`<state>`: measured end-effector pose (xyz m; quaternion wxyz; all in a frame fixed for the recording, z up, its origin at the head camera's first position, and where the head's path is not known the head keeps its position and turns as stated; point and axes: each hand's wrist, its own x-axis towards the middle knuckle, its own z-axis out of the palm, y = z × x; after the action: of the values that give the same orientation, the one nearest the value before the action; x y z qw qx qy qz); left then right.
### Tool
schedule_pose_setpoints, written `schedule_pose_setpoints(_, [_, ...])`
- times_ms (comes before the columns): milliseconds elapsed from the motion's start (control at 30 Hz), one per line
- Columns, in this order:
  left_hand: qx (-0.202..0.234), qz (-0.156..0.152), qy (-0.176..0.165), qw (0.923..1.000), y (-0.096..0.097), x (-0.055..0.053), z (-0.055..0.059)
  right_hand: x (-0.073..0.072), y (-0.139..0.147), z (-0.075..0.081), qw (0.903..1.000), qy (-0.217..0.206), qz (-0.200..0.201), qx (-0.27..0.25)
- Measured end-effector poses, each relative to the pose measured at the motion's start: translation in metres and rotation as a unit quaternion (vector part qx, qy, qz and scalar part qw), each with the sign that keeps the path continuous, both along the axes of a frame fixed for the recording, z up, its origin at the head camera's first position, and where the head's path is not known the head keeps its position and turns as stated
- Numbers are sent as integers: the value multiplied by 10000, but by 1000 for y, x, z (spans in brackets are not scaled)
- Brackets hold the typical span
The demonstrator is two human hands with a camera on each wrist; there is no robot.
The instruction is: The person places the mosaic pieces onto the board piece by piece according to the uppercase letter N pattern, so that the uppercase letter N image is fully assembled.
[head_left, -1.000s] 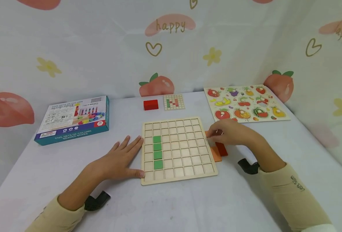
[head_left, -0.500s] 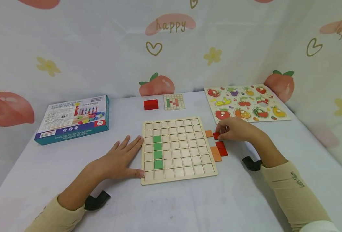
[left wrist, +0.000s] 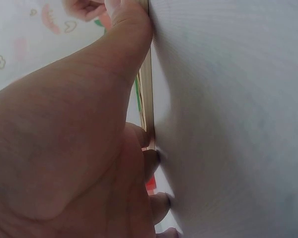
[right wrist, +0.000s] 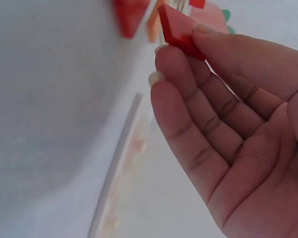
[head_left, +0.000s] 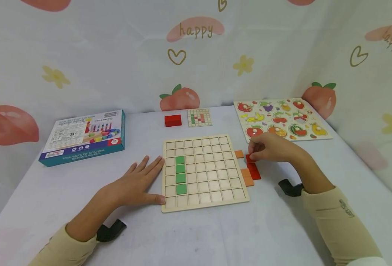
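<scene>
A wooden grid board (head_left: 212, 173) lies on the table, with a column of several green square tiles (head_left: 181, 168) in its left part. My left hand (head_left: 129, 188) rests spread at the board's left edge, its fingertips and thumb touching the rim. Beyond the right edge, my right hand (head_left: 272, 147) pinches a red square tile (right wrist: 179, 32) between thumb and fingers. Just below it lie other red tiles (head_left: 254, 171). Orange tiles (head_left: 247, 177) sit beside these, against the board, and a single orange tile (head_left: 239, 154) lies farther up.
Behind the board are a red block (head_left: 173, 120) and a small pattern card (head_left: 199, 117) with coloured squares. A fruit peg puzzle (head_left: 282, 120) lies at the back right. At the back left is a teal toy box (head_left: 83, 137). A printed cloth hangs behind.
My right hand has moved right, away from the upper orange tile, and now pinches a red tile, which has shifted slightly toward the other red ones. My left hand has stayed put.
</scene>
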<state>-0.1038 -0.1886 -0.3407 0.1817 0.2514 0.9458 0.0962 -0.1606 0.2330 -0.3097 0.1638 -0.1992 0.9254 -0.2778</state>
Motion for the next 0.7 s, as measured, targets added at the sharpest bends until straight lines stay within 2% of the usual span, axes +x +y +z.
schedule_pose_setpoints(200, [-78,13,-31,10000,1,-1,-2,7,-13,9,9994,297,111,-124])
schedule_pose_setpoints(467, [-57,-2,-36,10000,0,-2,-1,4,-39,10,9990,104,205,-394])
schedule_pose_setpoints(700, [-58,10,-25,10000,0,-1,-1,-2,-67,9,9987,25,421,-299])
